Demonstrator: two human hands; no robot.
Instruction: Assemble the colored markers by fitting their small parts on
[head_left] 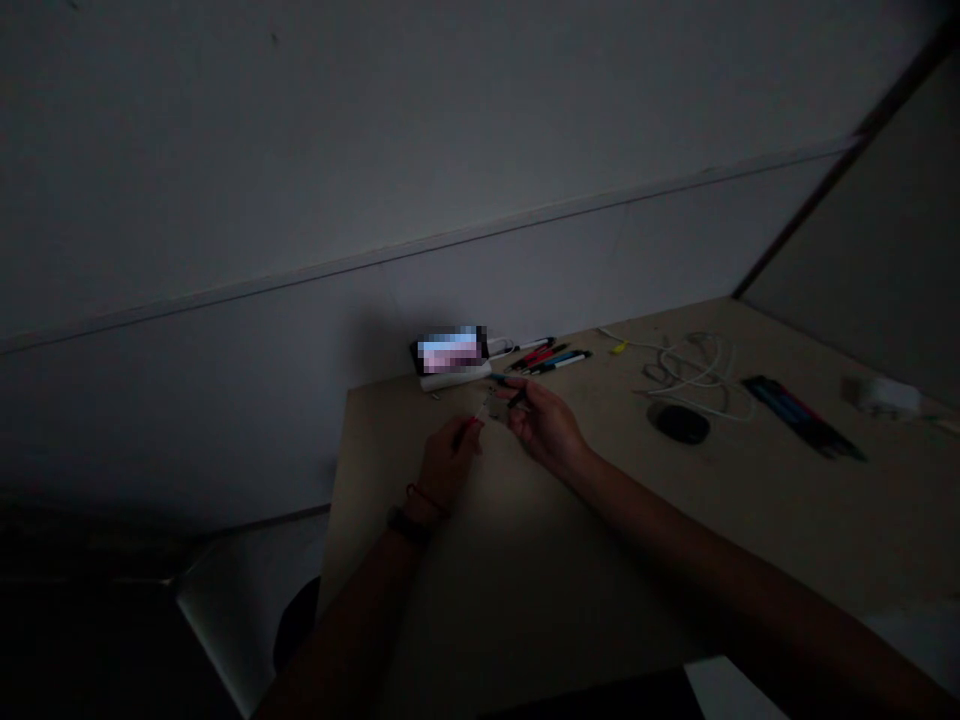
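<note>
The scene is very dim. My left hand is curled into a pinch on a thin pen part with a red tip. My right hand is closed on another slim pen piece with a blue end. Both hands hover close together over the far left part of a light wooden desk, fingertips a few centimetres apart. A small pale piece sits between them; I cannot make out what it is.
A lit phone leans by the wall on a white block. Several pens lie beside it. A white cable, a round black disc, dark pens and a white object sit to the right.
</note>
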